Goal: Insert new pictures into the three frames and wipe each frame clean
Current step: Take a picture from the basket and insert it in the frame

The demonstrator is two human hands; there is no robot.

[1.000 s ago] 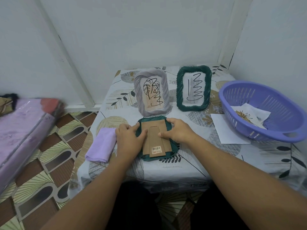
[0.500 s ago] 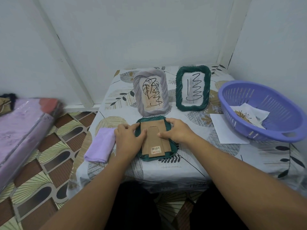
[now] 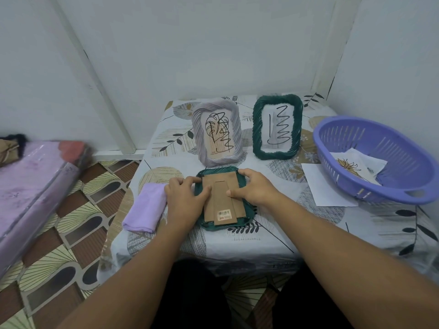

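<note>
since a second ago nothing has shifted: our left hand (image 3: 184, 199) and right hand (image 3: 255, 188) still press flat-fingered on the face-down green frame (image 3: 247, 211) at table centre, lilac cloth (image 3: 146, 213) at nine o'clock, purple basket (image 3: 389, 148) at two o'clock.

Readable markings: one price sticker

A barcode sticker (image 3: 224, 214) on the face-down green frame's cardboard backing (image 3: 222, 193) reads what looks like "300" (the grey frame's small print is illegible).

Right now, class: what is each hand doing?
Left hand: open, fingers pressing the face-down green frame.
Right hand: open, fingers pressing its cardboard back.
</note>
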